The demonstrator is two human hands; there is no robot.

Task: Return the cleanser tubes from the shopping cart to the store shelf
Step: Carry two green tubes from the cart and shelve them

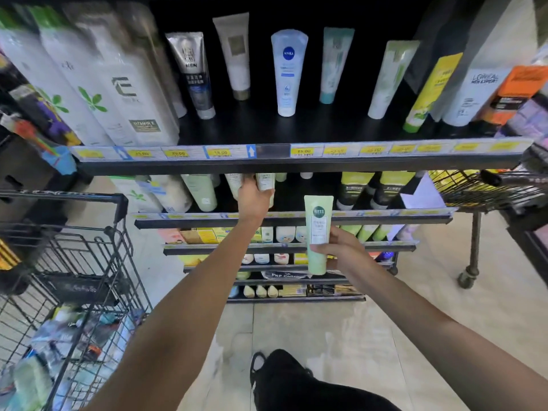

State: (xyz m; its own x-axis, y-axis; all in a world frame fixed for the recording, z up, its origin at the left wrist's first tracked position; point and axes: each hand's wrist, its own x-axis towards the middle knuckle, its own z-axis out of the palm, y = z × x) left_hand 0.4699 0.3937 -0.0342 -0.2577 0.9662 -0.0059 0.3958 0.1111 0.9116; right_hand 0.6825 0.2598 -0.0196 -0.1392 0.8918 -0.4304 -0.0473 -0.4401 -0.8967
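Observation:
My right hand (pixel 341 250) grips a pale green cleanser tube (pixel 318 229) near its lower end and holds it upright in front of the store shelf (pixel 296 219). My left hand (pixel 255 198) reaches into the second shelf level and grips a light tube (pixel 265 181) standing there, its top hidden behind the upper shelf edge. Similar pale green tubes (pixel 201 191) stand to the left on that level. The black wire shopping cart (pixel 89 262) is at my lower left, holding several blurred packages.
The top shelf (pixel 296 163) carries a row of upright tubes, among them a white-blue one (pixel 288 72). A second wire basket on a wheeled stand (pixel 480 188) is at the right. Lower shelves hold boxes and bottles. My shoe (pixel 258 369) rests on the tiled floor.

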